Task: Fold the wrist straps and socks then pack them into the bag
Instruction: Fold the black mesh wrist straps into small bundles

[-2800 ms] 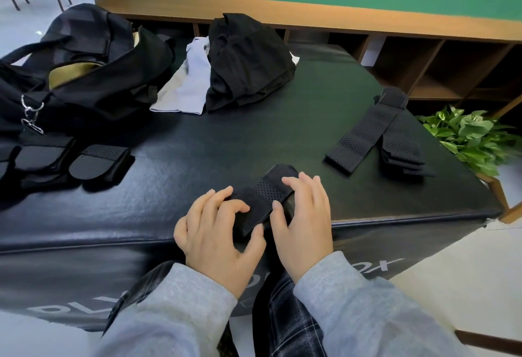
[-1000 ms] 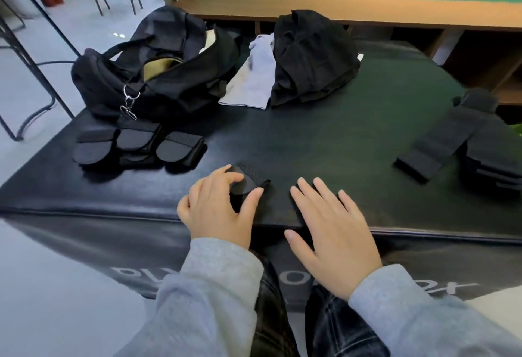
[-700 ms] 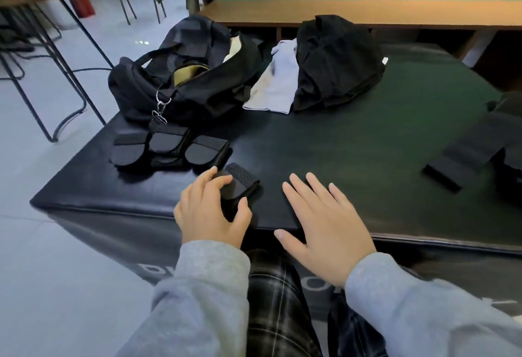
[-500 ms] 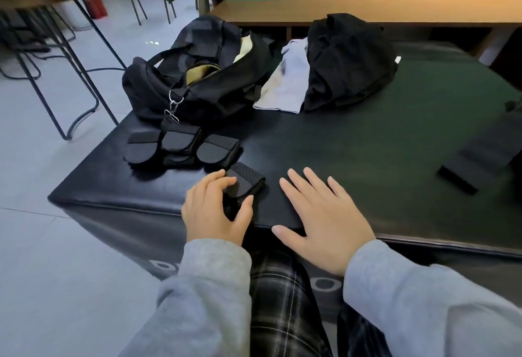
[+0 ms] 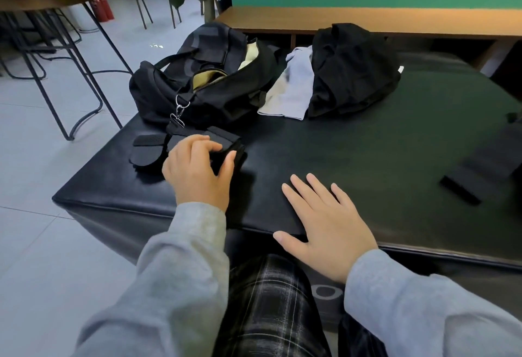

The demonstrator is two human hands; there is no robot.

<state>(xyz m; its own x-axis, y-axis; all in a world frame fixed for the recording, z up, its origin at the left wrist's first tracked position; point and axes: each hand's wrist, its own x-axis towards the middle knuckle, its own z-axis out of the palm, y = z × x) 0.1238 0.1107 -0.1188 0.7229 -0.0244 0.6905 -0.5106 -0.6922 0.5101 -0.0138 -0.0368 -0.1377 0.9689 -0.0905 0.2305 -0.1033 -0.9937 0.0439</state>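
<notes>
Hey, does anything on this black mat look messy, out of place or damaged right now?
Nothing looks damaged or spilled. One unfolded wrist strap lies stretched out at the mat's right edge, far from the folded straps beside the bag. The left hand grips a folded strap there; the right hand rests flat.

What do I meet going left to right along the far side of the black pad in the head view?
Black bag → pale grey cloth → black garment pile → unfolded strap at the right edge, nearer than the others.
</notes>
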